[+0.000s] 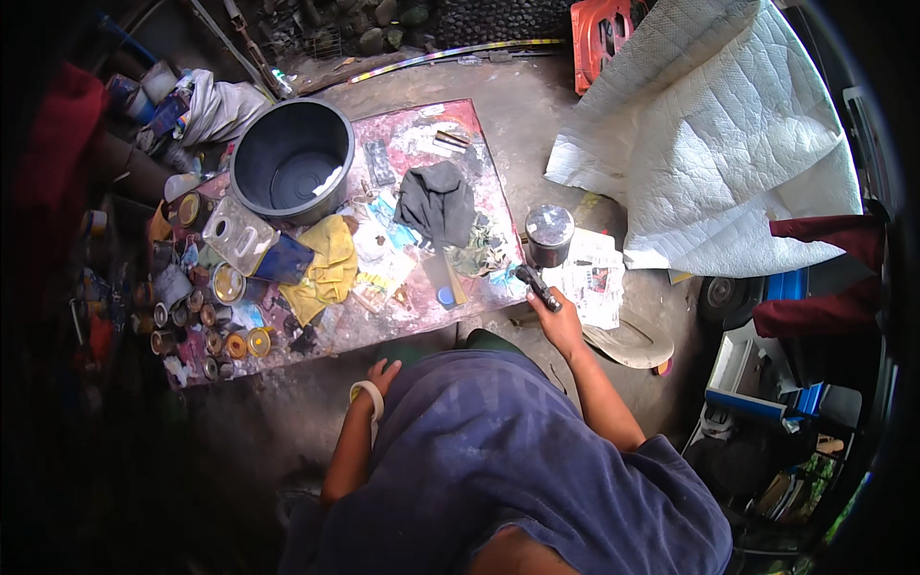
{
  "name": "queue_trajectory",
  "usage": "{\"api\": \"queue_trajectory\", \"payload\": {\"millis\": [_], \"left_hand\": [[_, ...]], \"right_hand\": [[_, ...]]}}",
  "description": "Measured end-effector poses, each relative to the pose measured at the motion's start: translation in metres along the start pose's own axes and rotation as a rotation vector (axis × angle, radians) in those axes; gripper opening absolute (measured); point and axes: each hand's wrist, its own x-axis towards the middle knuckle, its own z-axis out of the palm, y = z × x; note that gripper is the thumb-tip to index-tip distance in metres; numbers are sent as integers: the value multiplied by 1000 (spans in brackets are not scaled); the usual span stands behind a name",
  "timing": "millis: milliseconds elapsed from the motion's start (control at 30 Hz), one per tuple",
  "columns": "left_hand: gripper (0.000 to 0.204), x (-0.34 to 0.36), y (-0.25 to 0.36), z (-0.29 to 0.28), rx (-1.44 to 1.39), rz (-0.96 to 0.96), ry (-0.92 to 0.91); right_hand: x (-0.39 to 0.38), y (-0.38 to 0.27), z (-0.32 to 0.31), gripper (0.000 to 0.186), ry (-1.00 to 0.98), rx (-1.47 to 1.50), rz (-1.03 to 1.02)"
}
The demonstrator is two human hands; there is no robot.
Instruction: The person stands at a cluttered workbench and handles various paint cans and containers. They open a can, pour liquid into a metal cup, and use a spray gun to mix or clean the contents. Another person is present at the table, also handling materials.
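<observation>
My right hand [563, 324] is wrapped round the dark handle end of a spray gun [537, 287], just off the right edge of the table. A round metal cup [550, 230] with a paint-spotted lid sits at the gun's far end. Low at my left side, my left hand [385, 374] lies against my thigh with its fingers loosely out, holding nothing; a pale band circles that wrist. On the table [383, 331] nearest the gun lie a camouflage-patterned cloth [476, 257], a dark grey cloth [436, 203] and a flat piece with a blue spot [447, 292].
A black tub [292, 158], a yellow cloth [324, 268], a clear plastic container [240, 236] and several paint cans [235, 345] crowd the table's left. White quilted sheeting [728, 134] hangs at right. Newspaper [596, 287] and an oval pale panel [631, 337] lie beyond my right hand.
</observation>
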Motion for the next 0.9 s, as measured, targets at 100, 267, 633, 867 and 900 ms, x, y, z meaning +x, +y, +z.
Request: {"api": "queue_trajectory", "payload": {"millis": [100, 267, 633, 867, 900], "left_hand": [[77, 0, 13, 38, -36, 21, 248], [65, 20, -33, 68, -173, 77, 302], [56, 0, -72, 93, -254, -120, 327], [58, -11, -66, 95, -225, -103, 372], [58, -11, -62, 94, -238, -114, 362]], "right_hand": [[12, 20, -11, 36, -64, -12, -119], [19, 34, -26, 37, -112, -103, -169], [25, 48, -30, 41, -143, 6, -153], [26, 51, -33, 40, -124, 29, -225], [26, 52, -34, 40, -125, 27, -219]]}}
